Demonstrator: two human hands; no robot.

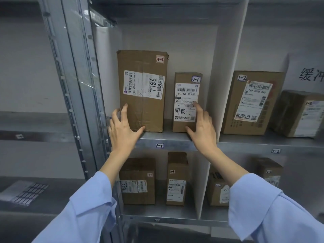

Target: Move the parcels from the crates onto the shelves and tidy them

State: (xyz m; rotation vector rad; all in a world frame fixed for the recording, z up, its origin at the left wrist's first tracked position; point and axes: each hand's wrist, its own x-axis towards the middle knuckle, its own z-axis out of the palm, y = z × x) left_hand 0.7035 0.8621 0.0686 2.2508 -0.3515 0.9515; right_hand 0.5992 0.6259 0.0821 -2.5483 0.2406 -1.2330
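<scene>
Head view: tall parcel (142, 92) is standing upright at the left of the upper shelf (168, 138), in the compartment tagged 1-1 (159, 145). Small parcel (186, 102) is standing upright just right of it, a narrow gap showing between them, both with labels facing out.

Left hand (122, 130) is reaching up to the tall parcel's lower left corner. Its fingers (124, 111) are lying spread and nearly straight, the index on the front face, the others by the left edge, the thumb touching the bottom front edge. It is not gripping anything, only pressing flat.

Right hand (203, 130) is resting against the small parcel's lower right. Its fingers are spread wide, the index tip lying on the white label and the thumb touching the bottom front edge. It is not clasping anything.

Light blue sleeves (84, 211) are covering both forearms.

White divider (226, 85) is closing the compartment on the right. Beyond it a brown parcel marked 1-2 (250, 104) is leaning slightly, with a dark wrapped parcel (298, 114) to its right.

On the lower shelf (157, 217) four more brown parcels are standing: two under the 1-1 compartment (138, 181) and two right of the divider (217, 188).

Sticker sheet (24, 192) is lying on the grey shelf far left.
</scene>
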